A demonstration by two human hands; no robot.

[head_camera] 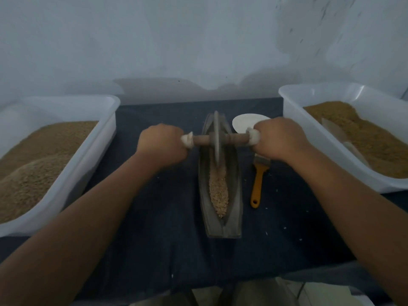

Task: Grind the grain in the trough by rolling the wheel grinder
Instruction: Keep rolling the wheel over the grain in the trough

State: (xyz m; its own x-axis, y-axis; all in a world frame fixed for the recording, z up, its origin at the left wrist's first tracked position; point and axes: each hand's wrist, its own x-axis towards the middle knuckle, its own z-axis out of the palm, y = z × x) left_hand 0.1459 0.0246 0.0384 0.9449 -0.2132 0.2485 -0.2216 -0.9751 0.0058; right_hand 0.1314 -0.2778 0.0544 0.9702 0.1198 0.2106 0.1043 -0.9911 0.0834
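- left hand (pixel 162 144) is fisted around the left end of the axle (pixel 202 139), knuckles up; fingers wrap a white padded tip
- right hand (pixel 279 140) does the same on the right end, also over a white padded tip
- wheel grinder (pixel 216 127) sits midway between the two fists, disc upright and edge-on to the camera, rim down in the groove
- trough (pixel 234 215) is a long boat-shaped piece running near to far, centred between the forearms; the wheel is in its far half
- grain (pixel 218 191) lies in a strip along the groove in the near half, starting right at the wheel's near edge and tapering toward the near tip (anything under or beyond the wheel is hidden)
- both arms reach out over the dark cloth (pixel 154 206), one on each side of the trough
- brush (pixel 257 184) with a yellow handle lies just right of the trough, bristles partly under the right hand
- white disc (pixel 242 124) is far-right of the wheel, partly covered by the right hand
- left tub (pixel 97 149) and right tub (pixel 309 138), both translucent, hold tan grain and sit well apart at the cloth's sides
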